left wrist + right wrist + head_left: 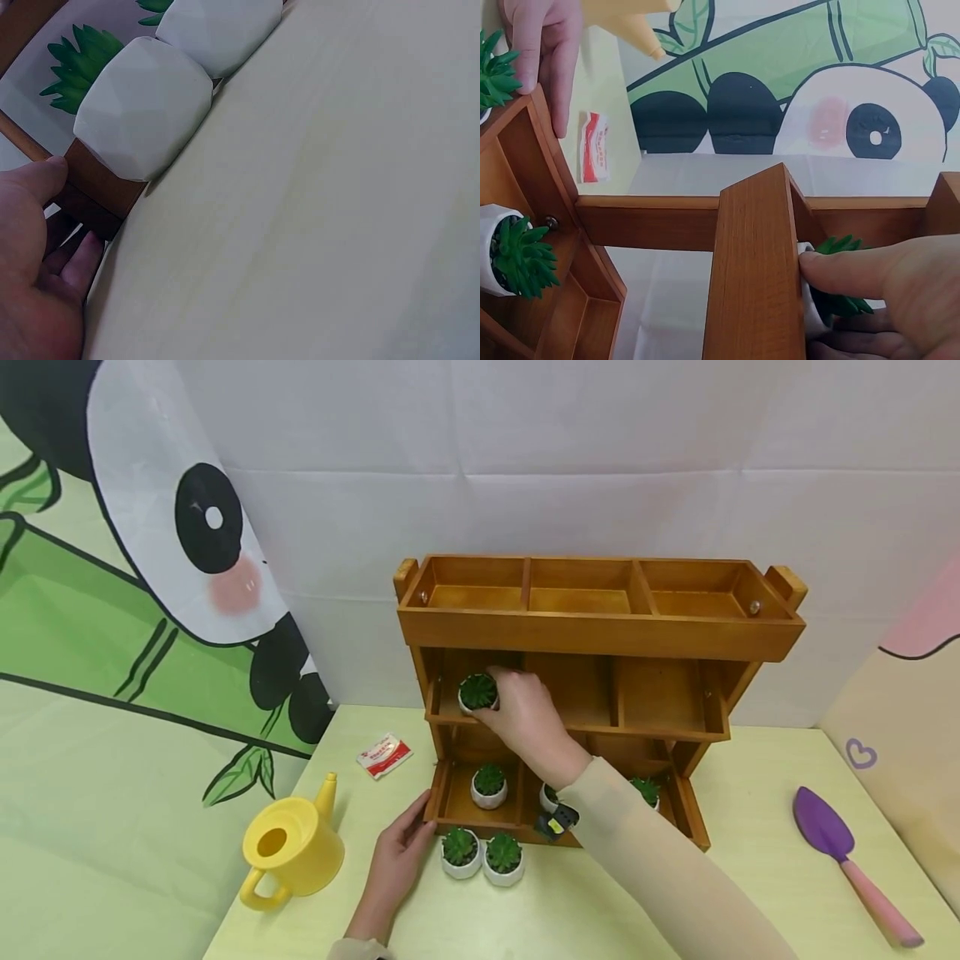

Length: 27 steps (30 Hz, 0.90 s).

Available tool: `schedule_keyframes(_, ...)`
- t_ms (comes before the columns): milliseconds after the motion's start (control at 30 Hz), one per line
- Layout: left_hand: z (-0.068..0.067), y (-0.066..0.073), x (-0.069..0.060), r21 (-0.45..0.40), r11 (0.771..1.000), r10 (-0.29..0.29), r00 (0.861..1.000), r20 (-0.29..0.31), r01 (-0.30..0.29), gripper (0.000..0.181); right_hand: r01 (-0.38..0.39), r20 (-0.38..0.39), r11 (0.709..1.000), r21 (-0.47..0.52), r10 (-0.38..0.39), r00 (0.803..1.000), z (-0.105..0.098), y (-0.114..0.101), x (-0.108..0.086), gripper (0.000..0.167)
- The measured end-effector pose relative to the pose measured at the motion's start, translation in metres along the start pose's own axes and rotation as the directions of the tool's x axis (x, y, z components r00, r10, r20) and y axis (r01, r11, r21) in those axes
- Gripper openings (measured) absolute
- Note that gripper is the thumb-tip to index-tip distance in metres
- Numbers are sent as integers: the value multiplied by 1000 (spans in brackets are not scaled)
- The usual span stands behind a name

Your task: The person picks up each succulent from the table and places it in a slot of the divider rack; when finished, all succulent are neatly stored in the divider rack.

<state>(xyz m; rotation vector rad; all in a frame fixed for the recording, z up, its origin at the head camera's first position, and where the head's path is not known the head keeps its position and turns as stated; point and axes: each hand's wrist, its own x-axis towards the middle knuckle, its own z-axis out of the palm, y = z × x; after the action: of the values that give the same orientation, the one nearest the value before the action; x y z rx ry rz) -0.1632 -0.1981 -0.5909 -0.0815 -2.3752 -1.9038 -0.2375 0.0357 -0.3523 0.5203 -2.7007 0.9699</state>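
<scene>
My right hand [528,714] pinches a small potted succulent [477,692] in a white pot, in the left compartment of the middle tier of a wooden plant shelf [600,639]. In the right wrist view, the thumb [840,274] presses the pot's rim behind a wooden front board. My left hand [401,852] grips the bottom tier's front left corner, its thumb [45,180] on the wood. Two potted succulents [461,852] [503,858] stand side by side on the table before that tier. Bottom-tier compartments hold more succulents [489,785] [647,791], one partly hidden by my right arm.
A yellow watering can [300,843] stands on the table [600,918] at left. Behind it lies a red and white packet [384,756]. A purple trowel with a pink handle [825,827] lies at right. A panda-printed cloth [525,460] hangs behind the shelf.
</scene>
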Motion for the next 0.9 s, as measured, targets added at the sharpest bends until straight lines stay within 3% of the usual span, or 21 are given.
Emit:
schedule_keyframes(433, 1, 0, 1, -28, 999, -24, 1000, -11, 23, 52, 25, -6, 1000, -1, -25, 1000, -3, 1, -7, 31)
schedule_keyframes(733, 1, -1, 1, -29, 1000, -7, 1000, -7, 7, 51, -16, 0, 999, 50, 16, 1000, -9, 2, -21, 56)
schedule_keyframes(900, 1, -1, 0, -18, 1000, -3, 1000, -3, 3, 51, 0, -5, 993, 118, 1, 1000, -11, 9, -32, 63)
